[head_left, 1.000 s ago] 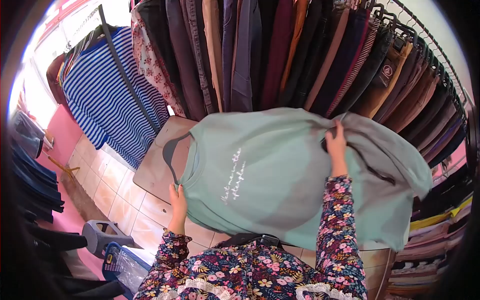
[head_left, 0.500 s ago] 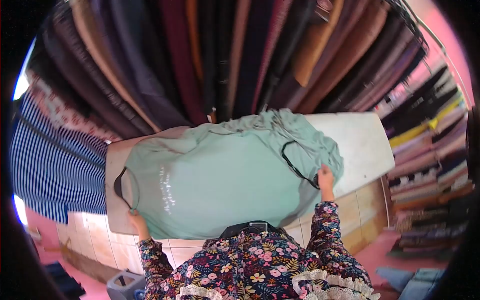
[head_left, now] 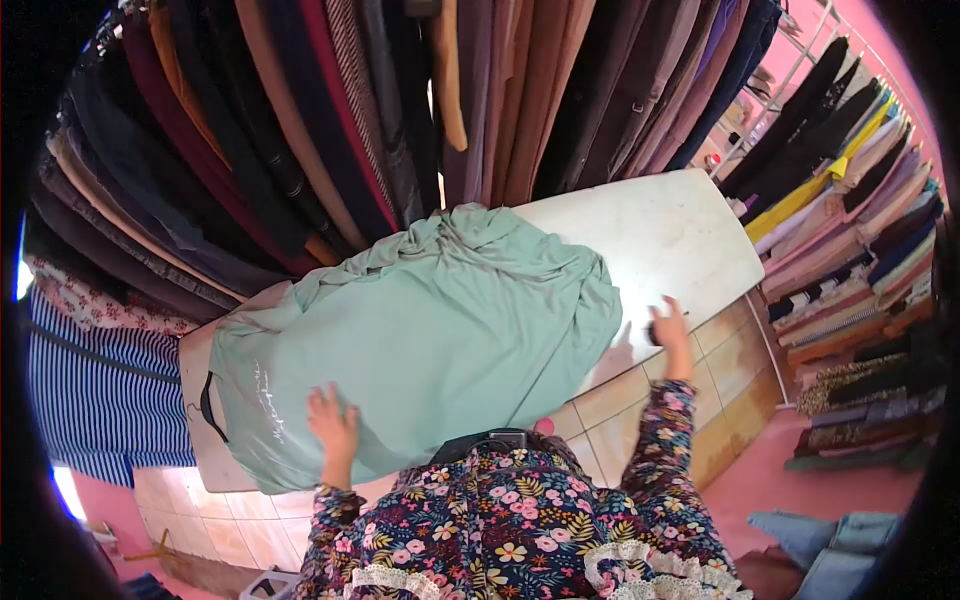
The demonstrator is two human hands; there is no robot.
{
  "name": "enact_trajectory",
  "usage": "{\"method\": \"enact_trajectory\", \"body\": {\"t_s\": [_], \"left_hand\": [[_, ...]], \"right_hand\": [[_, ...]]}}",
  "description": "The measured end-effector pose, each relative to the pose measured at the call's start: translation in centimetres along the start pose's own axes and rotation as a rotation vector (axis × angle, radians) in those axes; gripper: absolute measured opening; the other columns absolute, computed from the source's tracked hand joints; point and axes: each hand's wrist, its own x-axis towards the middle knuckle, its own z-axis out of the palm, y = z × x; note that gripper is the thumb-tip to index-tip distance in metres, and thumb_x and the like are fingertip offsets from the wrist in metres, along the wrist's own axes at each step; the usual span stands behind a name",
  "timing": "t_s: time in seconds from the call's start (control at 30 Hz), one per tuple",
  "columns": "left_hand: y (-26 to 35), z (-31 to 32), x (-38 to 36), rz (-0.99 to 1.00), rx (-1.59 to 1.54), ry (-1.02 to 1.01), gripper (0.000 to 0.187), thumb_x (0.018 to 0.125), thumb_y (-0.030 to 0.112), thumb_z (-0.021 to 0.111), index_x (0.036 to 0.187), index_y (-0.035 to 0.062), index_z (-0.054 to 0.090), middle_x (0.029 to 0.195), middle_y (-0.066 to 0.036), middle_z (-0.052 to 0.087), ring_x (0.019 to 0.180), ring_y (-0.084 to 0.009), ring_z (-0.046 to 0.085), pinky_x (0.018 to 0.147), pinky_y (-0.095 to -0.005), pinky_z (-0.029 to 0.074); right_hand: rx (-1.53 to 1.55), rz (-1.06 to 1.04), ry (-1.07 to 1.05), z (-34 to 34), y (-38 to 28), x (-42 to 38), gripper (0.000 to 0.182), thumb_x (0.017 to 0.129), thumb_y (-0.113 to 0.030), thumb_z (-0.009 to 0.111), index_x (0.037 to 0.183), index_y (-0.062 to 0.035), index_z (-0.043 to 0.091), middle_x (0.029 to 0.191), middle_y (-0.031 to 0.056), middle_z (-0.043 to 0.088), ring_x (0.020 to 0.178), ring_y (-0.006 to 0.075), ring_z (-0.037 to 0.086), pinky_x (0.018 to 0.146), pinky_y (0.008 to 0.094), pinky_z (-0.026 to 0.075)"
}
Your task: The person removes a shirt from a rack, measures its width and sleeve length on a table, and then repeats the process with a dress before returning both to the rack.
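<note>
In the head view, a green shirt [head_left: 400,340] lies spread over a long pale table [head_left: 650,225], its body fairly smooth near the person and its cloth bunched in folds along the far side and toward the person's right. White lettering [head_left: 268,405] runs across its chest, near the neck. A dark hanger [head_left: 208,408] shows at the neck opening, at the table's left end. The left hand [head_left: 333,425] is over the lower chest of the shirt with its fingers open and spread; whether the palm presses on the cloth I cannot tell. The right hand [head_left: 673,340] is beyond the shirt's right end, over the table's near edge and apart from the cloth, its fingers gripping a small dark object [head_left: 655,333], with the fingertips pointing up and away. Both arms wear flowered sleeves [head_left: 665,430]. Behind the table hangs a long row of trousers [head_left: 520,100], mostly dark and brown. A blue striped shirt [head_left: 100,390] hangs by the table's left end. To the right are more hanging clothes [head_left: 860,260], one of them yellow, and blue jeans [head_left: 830,550] lie lower down. The floor beneath is tiled.
</note>
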Motion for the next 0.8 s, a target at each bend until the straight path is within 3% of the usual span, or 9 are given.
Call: {"method": "enact_trajectory", "body": {"t_s": [0.07, 0.2, 0.23, 0.3, 0.4, 0.5, 0.6, 0.67, 0.8], "left_hand": [[4.3, 2.3, -1.2, 0.003, 0.030, -0.201, 0.067, 0.083, 0.034, 0.059, 0.142, 0.0234, 0.029, 0.149, -0.019, 0.016, 0.137, -0.0389, 0.015, 0.100, -0.0670, 0.017], [7.5, 2.4, -1.4, -0.068, 0.104, -0.119, 0.067, 0.085, 0.038, 0.055, 0.143, 0.0218, 0.026, 0.150, -0.020, 0.011, 0.138, -0.0395, 0.011, 0.099, -0.0687, 0.017], [7.4, 1.9, -0.9, -0.117, 0.080, -0.166, 0.062, 0.085, 0.039, 0.055, 0.141, 0.0222, 0.032, 0.150, -0.019, 0.014, 0.137, -0.0385, 0.014, 0.099, -0.0682, 0.019], [8.0, 1.3, 0.5, -0.177, 0.042, -0.195, 0.059, 0.085, 0.041, 0.055, 0.138, 0.0226, 0.037, 0.149, -0.018, 0.018, 0.137, -0.0375, 0.017, 0.098, -0.0676, 0.022], [9.3, 1.7, 3.3, -0.273, 0.046, -0.199, 0.045, 0.085, 0.034, 0.057, 0.126, 0.0149, 0.051, 0.142, -0.020, 0.032, 0.129, -0.0393, 0.031, 0.098, -0.0608, 0.030], [13.0, 3.7, 8.9, 0.174, -0.111, 0.171, 0.030, 0.085, 0.025, 0.058, 0.108, 0.0053, 0.062, 0.119, -0.021, 0.055, 0.111, -0.0379, 0.050, 0.094, -0.0442, 0.041], [21.9, 3.3, 14.9, 0.398, -0.372, 0.117, 0.026, 0.085, 0.022, 0.058, 0.101, 0.0029, 0.064, 0.105, -0.021, 0.062, 0.100, -0.0346, 0.058, 0.087, -0.0391, 0.046], [27.8, 4.0, 18.7, 0.327, -0.478, -0.062, 0.027, 0.085, 0.021, 0.058, 0.102, 0.0013, 0.063, 0.104, -0.021, 0.062, 0.097, -0.0343, 0.059, 0.085, -0.0389, 0.046], [36.7, 7.8, 26.0, 0.479, -0.392, -0.051, 0.029, 0.083, 0.023, 0.061, 0.102, 0.0013, 0.063, 0.098, -0.020, 0.063, 0.092, -0.0340, 0.061, 0.080, -0.0399, 0.048]], "right_hand": [[0.002, -0.028, -0.181, 4.2, -5.4, 0.1, 0.054, 0.079, -0.035, 0.061, 0.128, -0.0189, 0.046, 0.100, 0.0244, 0.063, 0.094, 0.0406, 0.060, 0.081, 0.0453, 0.047], [0.104, -0.206, -0.383, 6.6, -4.4, 3.1, 0.048, 0.076, -0.030, 0.059, 0.121, -0.0132, 0.053, 0.098, 0.0236, 0.064, 0.095, 0.0372, 0.061, 0.080, 0.0406, 0.049], [0.422, -0.208, -0.249, 6.7, -2.2, 3.4, 0.037, 0.075, -0.028, 0.060, 0.106, -0.0062, 0.059, 0.087, 0.0196, 0.064, 0.083, 0.0304, 0.063, 0.073, 0.0367, 0.048], [0.720, -0.143, -0.340, 1.7, 1.1, 2.8, 0.020, 0.079, -0.018, 0.058, 0.089, -0.0004, 0.056, 0.071, 0.0054, 0.055, 0.065, 0.0117, 0.049, 0.059, 0.0277, 0.041], [0.837, -0.039, -0.347, -3.2, 6.6, -0.5, 0.013, 0.082, -0.014, 0.057, 0.083, -0.0022, 0.054, 0.067, -0.0003, 0.050, 0.062, 0.0070, 0.044, 0.055, 0.0236, 0.036], [0.837, -0.058, -0.384, -4.6, 8.2, -3.2, 0.006, 0.084, -0.010, 0.054, 0.082, -0.0052, 0.053, 0.066, -0.0030, 0.047, 0.058, 0.0054, 0.042, 0.051, 0.0225, 0.034], [0.965, 0.035, -0.384, -3.6, 9.9, -4.5, 0.006, 0.082, -0.010, 0.055, 0.078, -0.0062, 0.053, 0.066, -0.0041, 0.047, 0.059, 0.0042, 0.043, 0.052, 0.0212, 0.034], [0.953, 0.037, -0.361, -3.6, 9.9, -5.4, 0.006, 0.083, -0.009, 0.054, 0.078, -0.0059, 0.053, 0.066, -0.0040, 0.048, 0.059, 0.0039, 0.043, 0.052, 0.0212, 0.035], [0.835, 0.042, -0.305, -3.7, 10.2, -7.0, 0.008, 0.082, -0.009, 0.056, 0.077, -0.0035, 0.053, 0.064, -0.0034, 0.050, 0.057, 0.0036, 0.044, 0.051, 0.0216, 0.036]]}}
